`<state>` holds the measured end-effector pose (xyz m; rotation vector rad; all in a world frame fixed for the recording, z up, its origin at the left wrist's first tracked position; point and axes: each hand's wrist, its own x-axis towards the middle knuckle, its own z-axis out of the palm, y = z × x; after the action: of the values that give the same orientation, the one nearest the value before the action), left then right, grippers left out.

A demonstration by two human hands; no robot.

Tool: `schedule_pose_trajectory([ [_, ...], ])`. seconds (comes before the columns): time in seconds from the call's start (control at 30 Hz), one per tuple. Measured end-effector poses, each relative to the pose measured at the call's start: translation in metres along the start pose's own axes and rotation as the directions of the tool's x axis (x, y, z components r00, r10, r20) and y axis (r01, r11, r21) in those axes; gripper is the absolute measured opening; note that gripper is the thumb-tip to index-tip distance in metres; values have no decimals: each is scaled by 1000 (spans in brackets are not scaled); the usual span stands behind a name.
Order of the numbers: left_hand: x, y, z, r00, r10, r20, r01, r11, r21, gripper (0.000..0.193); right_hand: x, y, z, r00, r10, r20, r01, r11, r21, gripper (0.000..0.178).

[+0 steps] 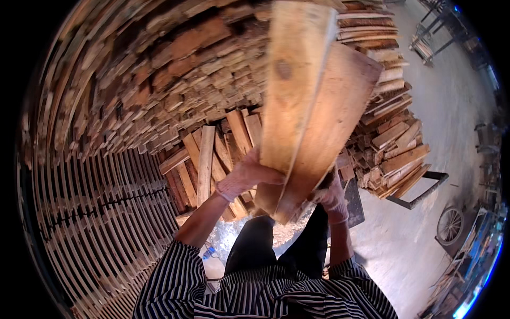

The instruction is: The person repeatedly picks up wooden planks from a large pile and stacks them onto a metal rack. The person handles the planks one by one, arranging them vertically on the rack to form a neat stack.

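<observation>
Two wooden boards (297, 101) stand raised in front of me, overlapping in a narrow fan. The left one is paler and has a dark knot; the right one (345, 90) is more reddish. My left hand (249, 174), in a light glove, grips their lower left side with the thumb across the face. Gloved as well, my right hand (332, 194) is closed round the lower right edge, its fingers partly hidden behind the wood. Below the left hand, loose wooden planks (206, 165) lean and lie in a heap.
A tall wall of stacked boards (175, 58) rises at the far left, with slatted stacks (101, 212) nearer. Another wood pile (398, 143) stands on the right, beside a dark metal frame (419, 196). Farther right are a spoked wheel (450, 224) and the concrete floor (419, 234).
</observation>
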<state>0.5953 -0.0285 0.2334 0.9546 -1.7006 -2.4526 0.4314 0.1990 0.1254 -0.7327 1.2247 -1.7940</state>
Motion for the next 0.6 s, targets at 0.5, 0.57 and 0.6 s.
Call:
schedule_pose_trajectory([
  [0.5,-63,-119,-238,990,-57,-132,56,998,-11,73,142,111,173,743,581,333,-300,733,-610,121],
  [0.57,-70,-121,-243,988,-42,-147,39,999,-20,72,158,113,185,742,560,369,-237,734,-637,124],
  [0.6,-76,-119,-242,988,-33,-151,30,999,-23,71,161,106,188,752,579,316,-171,634,-754,120],
])
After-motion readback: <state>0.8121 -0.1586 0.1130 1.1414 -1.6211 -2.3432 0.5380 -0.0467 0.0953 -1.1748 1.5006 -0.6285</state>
